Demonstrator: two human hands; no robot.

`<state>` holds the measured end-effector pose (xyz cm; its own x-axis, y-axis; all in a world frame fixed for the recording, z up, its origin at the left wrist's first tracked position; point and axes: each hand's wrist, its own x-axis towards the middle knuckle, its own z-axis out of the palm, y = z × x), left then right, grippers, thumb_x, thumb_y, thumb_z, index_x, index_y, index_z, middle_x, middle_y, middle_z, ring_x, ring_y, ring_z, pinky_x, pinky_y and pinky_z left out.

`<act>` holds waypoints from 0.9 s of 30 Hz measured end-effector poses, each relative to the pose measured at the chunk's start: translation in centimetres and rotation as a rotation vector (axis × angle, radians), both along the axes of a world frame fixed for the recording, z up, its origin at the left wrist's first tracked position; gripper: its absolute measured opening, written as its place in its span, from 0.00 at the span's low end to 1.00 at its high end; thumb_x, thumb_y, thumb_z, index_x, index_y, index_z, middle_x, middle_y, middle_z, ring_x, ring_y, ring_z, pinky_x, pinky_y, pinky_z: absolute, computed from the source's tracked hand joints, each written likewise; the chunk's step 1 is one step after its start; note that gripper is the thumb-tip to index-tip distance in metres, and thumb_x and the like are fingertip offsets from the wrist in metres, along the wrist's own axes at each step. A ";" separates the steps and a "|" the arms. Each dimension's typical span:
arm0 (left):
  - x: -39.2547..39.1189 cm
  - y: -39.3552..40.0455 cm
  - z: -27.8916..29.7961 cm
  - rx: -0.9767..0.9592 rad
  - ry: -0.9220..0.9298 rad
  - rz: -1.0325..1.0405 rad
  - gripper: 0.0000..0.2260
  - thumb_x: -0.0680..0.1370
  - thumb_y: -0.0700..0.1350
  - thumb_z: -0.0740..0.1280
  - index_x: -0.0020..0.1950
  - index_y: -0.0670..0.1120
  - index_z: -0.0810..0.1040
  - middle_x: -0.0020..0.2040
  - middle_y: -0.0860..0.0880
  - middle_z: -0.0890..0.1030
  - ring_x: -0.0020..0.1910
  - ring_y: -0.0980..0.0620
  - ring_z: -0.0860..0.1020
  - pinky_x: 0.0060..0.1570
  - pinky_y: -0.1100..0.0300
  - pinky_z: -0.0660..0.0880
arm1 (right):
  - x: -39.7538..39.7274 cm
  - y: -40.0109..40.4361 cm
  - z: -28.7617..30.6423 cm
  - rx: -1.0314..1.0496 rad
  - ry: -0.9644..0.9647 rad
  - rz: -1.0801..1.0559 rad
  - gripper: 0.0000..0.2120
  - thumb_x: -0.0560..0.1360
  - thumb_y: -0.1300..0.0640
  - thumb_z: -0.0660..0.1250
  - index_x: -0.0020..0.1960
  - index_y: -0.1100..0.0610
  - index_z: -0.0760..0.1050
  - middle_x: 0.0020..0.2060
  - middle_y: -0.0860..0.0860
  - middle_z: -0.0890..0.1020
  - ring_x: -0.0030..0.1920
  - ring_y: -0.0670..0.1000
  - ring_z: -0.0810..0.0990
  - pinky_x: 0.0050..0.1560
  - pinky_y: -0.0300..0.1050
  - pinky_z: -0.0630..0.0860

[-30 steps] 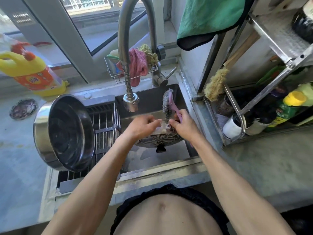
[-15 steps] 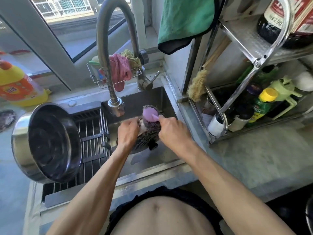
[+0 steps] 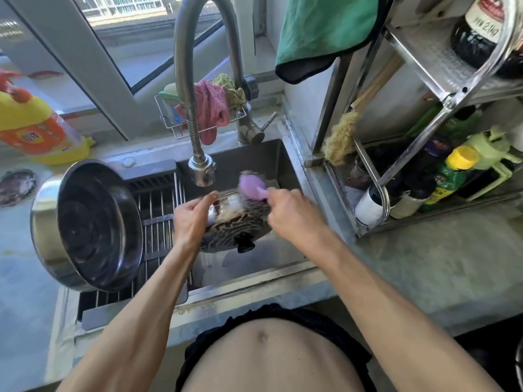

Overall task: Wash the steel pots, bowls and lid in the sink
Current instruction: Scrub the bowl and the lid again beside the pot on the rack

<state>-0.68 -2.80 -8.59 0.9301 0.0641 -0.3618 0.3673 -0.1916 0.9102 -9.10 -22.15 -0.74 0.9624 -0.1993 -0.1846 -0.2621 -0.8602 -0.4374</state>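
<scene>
Over the sink (image 3: 285, 165) I hold a round lid (image 3: 237, 224) with a black knob on its underside; its surface shows a dark mottled reflection. My left hand (image 3: 191, 219) grips the lid's left edge. My right hand (image 3: 291, 212) grips the handle of a pink dish brush (image 3: 252, 185), whose blurred head lies on the lid's top face. A large steel pot (image 3: 87, 224) lies tipped on its side on the drying rack (image 3: 161, 210) to the left, its opening facing me.
The tall faucet (image 3: 198, 162) hangs just above the lid. A wire caddy with cloths (image 3: 209, 108) sits behind the sink. A yellow detergent bottle (image 3: 34, 128) stands far left. A steel shelf rack (image 3: 441, 108) with bottles fills the right counter; a green towel (image 3: 325, 26) hangs above.
The brush head has swung from standing upright behind the lid down onto its top face. My left hand has shifted along the lid's left edge. The view has turned slightly.
</scene>
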 end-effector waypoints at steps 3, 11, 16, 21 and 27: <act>-0.1 0.6 -0.3 -0.115 0.059 0.074 0.14 0.73 0.55 0.77 0.33 0.47 0.86 0.38 0.44 0.86 0.43 0.39 0.84 0.52 0.44 0.81 | 0.6 -1.1 -0.5 0.088 0.019 -0.055 0.14 0.79 0.59 0.57 0.59 0.50 0.77 0.43 0.54 0.80 0.44 0.58 0.80 0.40 0.47 0.71; -1.4 0.3 -0.5 -0.182 0.150 0.094 0.16 0.74 0.56 0.77 0.43 0.43 0.83 0.44 0.38 0.86 0.50 0.35 0.85 0.56 0.41 0.81 | 0.6 -0.6 -1.0 0.092 0.041 -0.046 0.15 0.79 0.58 0.57 0.62 0.49 0.77 0.44 0.50 0.78 0.44 0.57 0.78 0.41 0.46 0.68; -0.5 2.2 -0.2 -0.200 0.125 0.145 0.16 0.77 0.57 0.72 0.48 0.44 0.84 0.44 0.41 0.86 0.48 0.39 0.85 0.54 0.43 0.82 | 0.0 -3.0 -2.5 0.101 0.072 -0.189 0.13 0.80 0.59 0.58 0.60 0.52 0.77 0.42 0.55 0.80 0.46 0.60 0.80 0.41 0.48 0.73; -0.8 2.4 -0.1 -0.119 0.113 0.061 0.25 0.71 0.61 0.75 0.50 0.39 0.82 0.47 0.36 0.84 0.44 0.41 0.83 0.51 0.46 0.81 | 0.7 -1.6 -2.5 0.120 0.058 -0.087 0.12 0.81 0.56 0.56 0.59 0.50 0.77 0.44 0.55 0.82 0.44 0.59 0.81 0.43 0.51 0.78; 0.2 -0.3 0.0 0.009 0.106 -0.036 0.22 0.76 0.61 0.73 0.36 0.45 0.74 0.28 0.48 0.74 0.28 0.52 0.72 0.32 0.58 0.68 | -0.1 2.2 -1.8 -0.092 -0.064 0.115 0.20 0.81 0.61 0.53 0.70 0.51 0.70 0.51 0.61 0.82 0.51 0.64 0.81 0.41 0.50 0.66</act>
